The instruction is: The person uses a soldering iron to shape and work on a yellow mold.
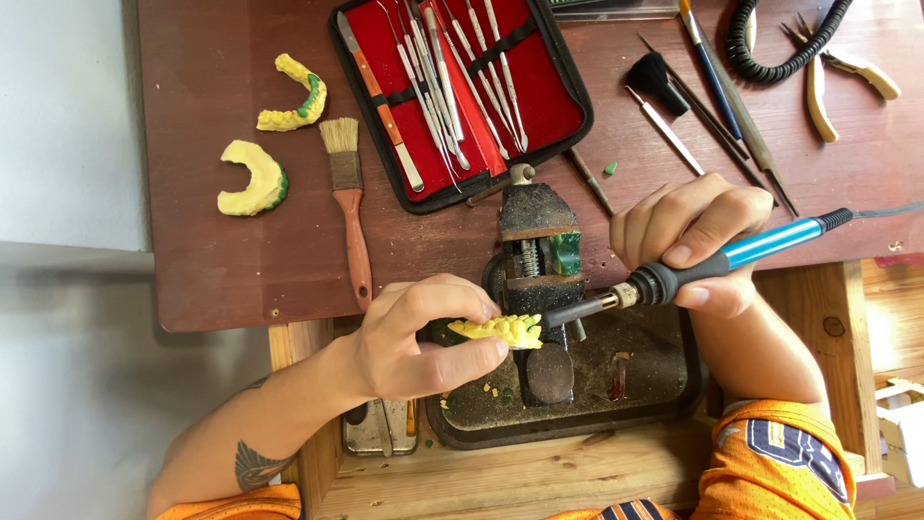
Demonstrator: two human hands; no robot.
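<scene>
The left hand (414,332) is pinching a yellow tooth cast (500,329) between thumb and fingers, just past the table's (221,279) front edge, over a dark tray (654,371). The right hand (698,241) is gripping a blue-handled hot iron (712,262), its tip touching the cast beside a small vise (537,250). Two more casts (274,144) and a brush (348,207) are lying toward the table's left edge, with an open red tool case (462,91) at the back.

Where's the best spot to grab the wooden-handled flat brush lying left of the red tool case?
Probably the flat brush by its bare orange handle, from above, fingers closing across it from left and right. It lies flat, bristles pointing away, handle toward the table's near edge, with clear wood either side.
</scene>
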